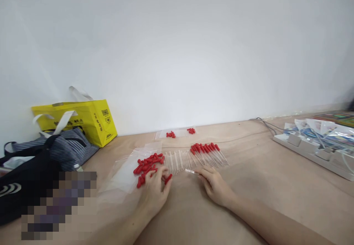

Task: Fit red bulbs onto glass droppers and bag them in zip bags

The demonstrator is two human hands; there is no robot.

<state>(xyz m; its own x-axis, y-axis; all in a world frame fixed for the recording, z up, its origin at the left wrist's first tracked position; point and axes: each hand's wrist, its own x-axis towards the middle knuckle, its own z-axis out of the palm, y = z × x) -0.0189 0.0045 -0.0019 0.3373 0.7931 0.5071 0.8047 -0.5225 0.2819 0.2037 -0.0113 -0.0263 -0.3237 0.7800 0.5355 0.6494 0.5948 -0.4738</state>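
Note:
On the tan table, my left hand (155,190) pinches a red rubber bulb (168,179) between thumb and fingertips, beside a loose pile of red bulbs (148,165) lying on clear plastic bags (125,175). My right hand (214,184) holds a bare clear glass dropper tube (190,171) by its end, fingers curled. Just beyond lies a row of bare glass tubes (179,160), and to its right a row of finished droppers with red bulbs (208,152).
A clear bag with a few red-capped droppers (179,133) lies near the wall. A yellow shopping bag (83,119), a striped bag (59,147) and a black bag (22,186) sit at the left. A white power strip with cables and packets (315,147) is at the right.

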